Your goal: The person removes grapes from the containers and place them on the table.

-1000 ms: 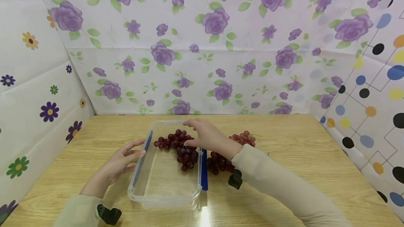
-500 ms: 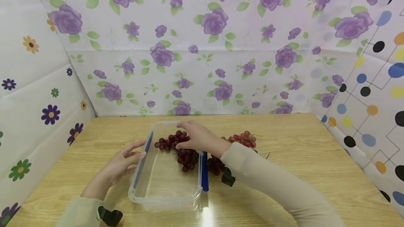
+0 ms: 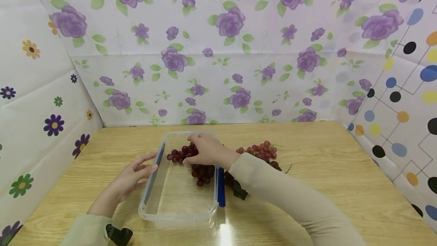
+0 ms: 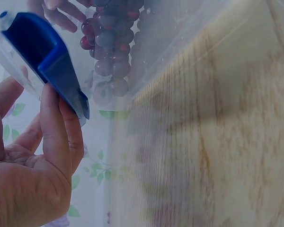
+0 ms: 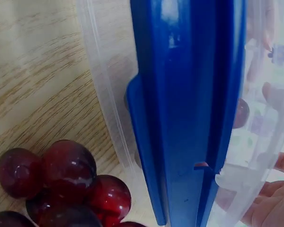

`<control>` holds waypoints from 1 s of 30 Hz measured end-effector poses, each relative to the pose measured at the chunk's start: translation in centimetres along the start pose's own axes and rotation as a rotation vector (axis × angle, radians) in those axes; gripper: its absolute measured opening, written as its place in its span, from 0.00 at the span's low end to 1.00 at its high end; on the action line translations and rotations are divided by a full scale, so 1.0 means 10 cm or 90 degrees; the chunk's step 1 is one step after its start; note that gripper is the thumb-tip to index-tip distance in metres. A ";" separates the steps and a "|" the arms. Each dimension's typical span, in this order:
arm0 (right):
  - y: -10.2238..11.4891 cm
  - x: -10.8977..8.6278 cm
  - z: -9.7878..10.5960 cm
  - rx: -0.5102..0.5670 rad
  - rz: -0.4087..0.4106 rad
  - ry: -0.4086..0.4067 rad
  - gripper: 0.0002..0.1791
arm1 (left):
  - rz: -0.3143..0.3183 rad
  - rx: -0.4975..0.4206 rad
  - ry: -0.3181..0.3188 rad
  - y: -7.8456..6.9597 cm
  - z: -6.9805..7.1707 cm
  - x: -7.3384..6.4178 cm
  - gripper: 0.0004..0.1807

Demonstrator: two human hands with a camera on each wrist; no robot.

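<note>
A clear plastic food container (image 3: 181, 213) stands on the table with its blue side latches (image 3: 221, 189) folded down. Inside, toward its back, lies a bunch of dark red grapes (image 3: 201, 177). My left hand (image 3: 128, 177) is at the container's left side, fingertips against the wall and, in the left wrist view, against the blue latch (image 4: 47, 52). Over the bunch reaches my right hand (image 3: 208, 151), thumb and fingers spread apart, hiding some of the grapes. Through the container wall, the right wrist view shows part of that hand (image 5: 274, 203).
To the right of the container, more red grapes (image 3: 261, 149) lie on the wooden table (image 3: 324, 155), partly behind the right sleeve. Some of these grapes (image 5: 68, 165) show close in the right wrist view. Flowered cloth (image 3: 239, 60) stands behind the table.
My right hand has moved left and a little lower over the grapes in the container, uncovering more grapes on the table. The left hand and the container stay in place.
</note>
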State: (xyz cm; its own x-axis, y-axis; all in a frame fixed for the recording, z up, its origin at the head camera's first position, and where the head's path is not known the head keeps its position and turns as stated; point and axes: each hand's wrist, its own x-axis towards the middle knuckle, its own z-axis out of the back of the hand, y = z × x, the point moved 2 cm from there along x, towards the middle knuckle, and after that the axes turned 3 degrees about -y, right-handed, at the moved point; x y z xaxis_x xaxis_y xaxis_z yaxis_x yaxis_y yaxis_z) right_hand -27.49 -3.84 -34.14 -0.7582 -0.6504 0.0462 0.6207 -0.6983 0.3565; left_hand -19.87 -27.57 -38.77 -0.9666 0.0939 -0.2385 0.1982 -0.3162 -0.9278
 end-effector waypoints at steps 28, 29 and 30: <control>-0.01 0.23 -0.18 -0.050 -0.093 0.033 0.44 | 0.002 -0.010 0.000 -0.01 0.00 -0.02 0.35; -0.01 0.24 -0.19 -0.049 -0.095 0.036 0.44 | 0.001 -0.011 0.000 -0.01 0.00 -0.02 0.35; -0.01 0.25 -0.18 -0.047 -0.098 0.039 0.44 | 0.000 -0.012 0.001 -0.01 0.00 -0.02 0.35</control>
State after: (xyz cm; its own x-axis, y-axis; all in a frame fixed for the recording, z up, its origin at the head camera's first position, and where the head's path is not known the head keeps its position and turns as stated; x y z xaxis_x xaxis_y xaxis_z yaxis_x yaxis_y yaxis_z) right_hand -29.06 -5.91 -35.79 -0.8335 -0.5491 -0.0612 0.5124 -0.8097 0.2859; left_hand -19.69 -27.57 -38.65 -0.9662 0.0949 -0.2395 0.2019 -0.2986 -0.9328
